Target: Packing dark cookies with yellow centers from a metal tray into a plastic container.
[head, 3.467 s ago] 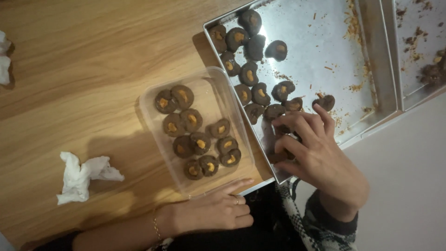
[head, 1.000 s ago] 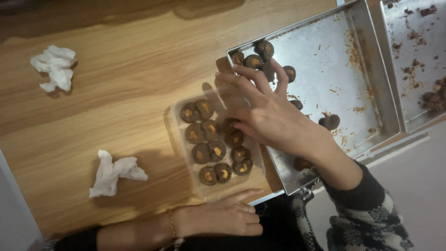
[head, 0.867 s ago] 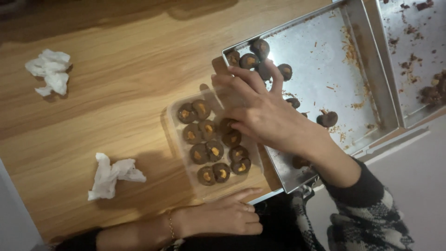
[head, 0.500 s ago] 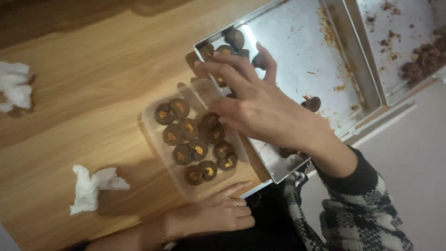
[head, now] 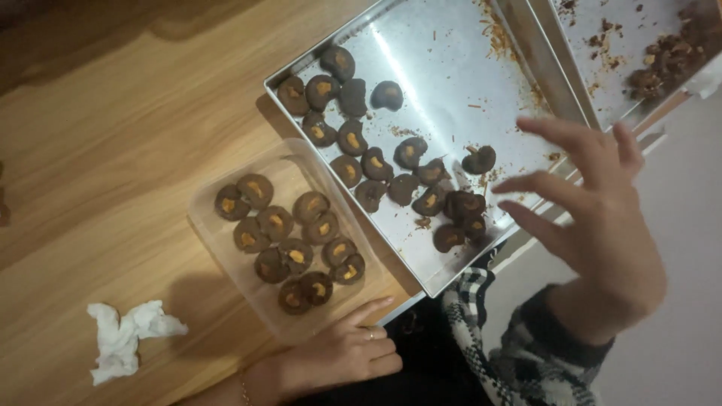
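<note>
Now right hand (head: 594, 214) open, empty above baking tray (head: 451, 68); left hand (head: 342, 353) flat beside clear container (head: 226, 237).

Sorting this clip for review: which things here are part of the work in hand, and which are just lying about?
In use:
- chocolate cookies
- metal baking tray
- clear plastic container
- left hand, at the container's edge
- right hand, open above the tray

Lying about:
- crumpled tissue
- second tray with crumbs
- wooden table

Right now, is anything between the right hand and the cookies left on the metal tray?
Nothing visible. The right hand hovers open over the near right edge of the metal tray, and the closest cookies lie bare just left of its fingertips.
</note>
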